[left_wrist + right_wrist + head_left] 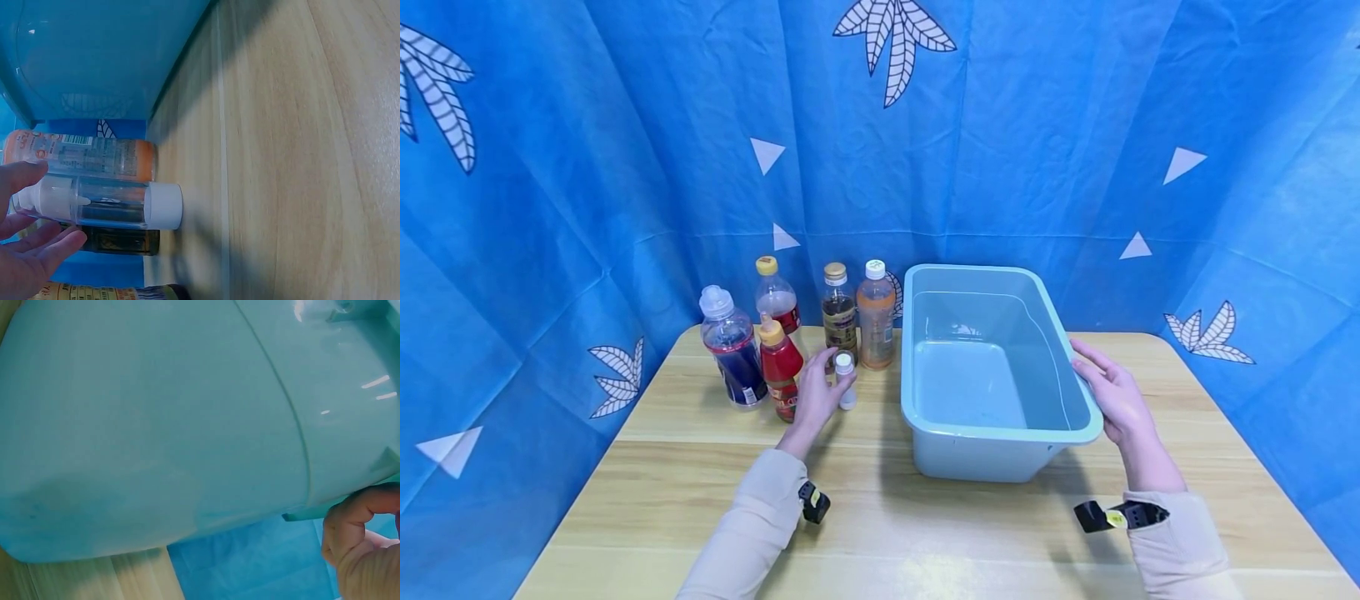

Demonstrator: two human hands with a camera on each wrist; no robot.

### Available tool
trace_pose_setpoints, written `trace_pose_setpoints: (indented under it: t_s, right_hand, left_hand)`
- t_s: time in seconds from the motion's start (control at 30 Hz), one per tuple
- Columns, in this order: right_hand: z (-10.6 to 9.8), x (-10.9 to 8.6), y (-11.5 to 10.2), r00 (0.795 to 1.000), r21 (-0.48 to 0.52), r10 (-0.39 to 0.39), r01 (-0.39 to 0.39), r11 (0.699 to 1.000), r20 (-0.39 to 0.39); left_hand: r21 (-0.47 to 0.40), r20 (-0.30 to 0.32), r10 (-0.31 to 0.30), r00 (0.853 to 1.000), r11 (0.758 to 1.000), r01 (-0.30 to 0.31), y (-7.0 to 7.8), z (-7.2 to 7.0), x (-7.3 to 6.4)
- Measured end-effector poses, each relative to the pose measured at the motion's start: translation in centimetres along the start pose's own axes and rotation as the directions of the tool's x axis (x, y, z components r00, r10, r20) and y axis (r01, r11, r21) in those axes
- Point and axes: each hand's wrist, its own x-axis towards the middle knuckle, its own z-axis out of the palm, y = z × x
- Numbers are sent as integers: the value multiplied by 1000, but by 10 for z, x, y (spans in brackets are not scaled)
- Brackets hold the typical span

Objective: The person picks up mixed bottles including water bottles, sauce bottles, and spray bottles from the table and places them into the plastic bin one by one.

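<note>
1. Nearest the lens: left sleeve [745, 525] at 7 o'clock and right sleeve [1180, 546] at 4, black strap [1146, 514] on each wrist.
2. Left hand [815, 392]: thumb and fingers spread to either side of the small white-capped bottle [112, 203], near its top. Can't tell if they touch it.
3. That bottle looks upright on the table [850, 542], at the tub's [973, 457] 9 o'clock.
4. Right hand [1116, 396]: fingers hooked on the tub rim at its 3 o'clock. Can't tell if the base sits flat.
5. Clock centred on the small bottle: gold-capped dark bottle [839, 321] at 12, orange-tinted bottle [876, 321] at 1, yellow-capped bottle [778, 304] near 11, red squeeze bottle [781, 367] between 9 and 10, blue-label bottle [739, 367] same bearing, farther out. All upright.
6. Status, my read: early. Done: tub held, left hand lined up. Outstanding: firm grip and lift on the small bottle. All six bottles stand outside the tub; none visible inside.
</note>
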Motion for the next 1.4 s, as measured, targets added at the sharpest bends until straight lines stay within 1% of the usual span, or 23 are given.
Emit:
trace_pose_setpoints:
  t_s: [0.2,0.33,0.5,0.7,0.83,0.97,1.07,1.17,1.3,1.4]
  right_hand:
    - [3,1,2,999,43,19,-17,999,-29]
    - [4,1,4,999,43,13,-11,999,-50]
    - [6,0,5,998,55,-1,5,998,-58]
    - [7,-2,5,997,31,1,1,1000,-79]
    - [8,-4,4,996,33,-2,5,999,-95]
    - [9,-7,5,996,48,-5,9,999,-94]
    - [10,-8,5,996,55,-9,14,998,-94]
    - [11,-9,5,995,58,-9,15,998,-95]
    - [12,-11,6,996,56,-5,11,998,-93]
    - [12,-12,6,996,51,-5,10,999,-93]
  left_hand:
    - [4,-6,5,1000,1000,-5,-4,2,1]
    - [13,-16,6,1000,1000,-6,-7,4,1]
    - [19,-13,-1,1000,1000,1,-8,5,1]
    - [30,-10,-5,1000,1000,5,-9,5,2]
    - [20,-10,-8,1000,1000,8,-10,5,3]
    - [-1,-9,-13,1000,1000,13,-11,5,3]
    - [-10,0,-30,1000,1000,30,-10,4,3]
    - [-10,4,-33,999,999,34,-9,3,4]
    - [1,-4,-13,1000,1000,13,-4,0,5]
    - [-5,-4,-11,1000,1000,11,4,-4,5]
